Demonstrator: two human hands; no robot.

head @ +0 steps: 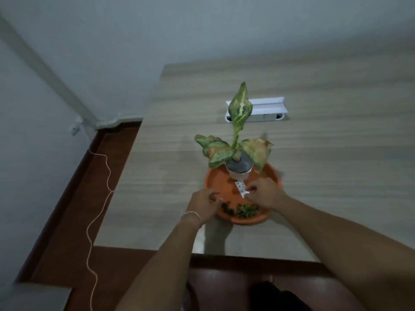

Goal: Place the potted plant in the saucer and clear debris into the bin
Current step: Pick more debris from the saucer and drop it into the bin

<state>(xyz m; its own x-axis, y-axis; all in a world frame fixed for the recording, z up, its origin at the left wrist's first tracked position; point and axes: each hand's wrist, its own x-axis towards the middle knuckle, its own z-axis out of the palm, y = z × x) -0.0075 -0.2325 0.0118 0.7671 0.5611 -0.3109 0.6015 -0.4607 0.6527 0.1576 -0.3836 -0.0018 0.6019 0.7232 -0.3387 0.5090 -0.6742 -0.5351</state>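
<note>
A potted plant (238, 169) in a small white pot stands in the far half of an orange saucer (215, 178) on a wooden table. Its leaves are green, yellow and partly brown. Green and dark leaf debris (243, 209) lies in the saucer's near part. My right hand (263, 191) pinches a small white tag (240, 188) just in front of the pot. My left hand (205, 204) rests at the saucer's near left rim with its fingers curled; whether it holds anything is hidden.
A white cable-port flap (260, 110) is set into the table (325, 153) behind the plant. A thin cord (98, 198) trails over the brown floor on the left. The table's near edge lies just under my forearms. No bin is in view.
</note>
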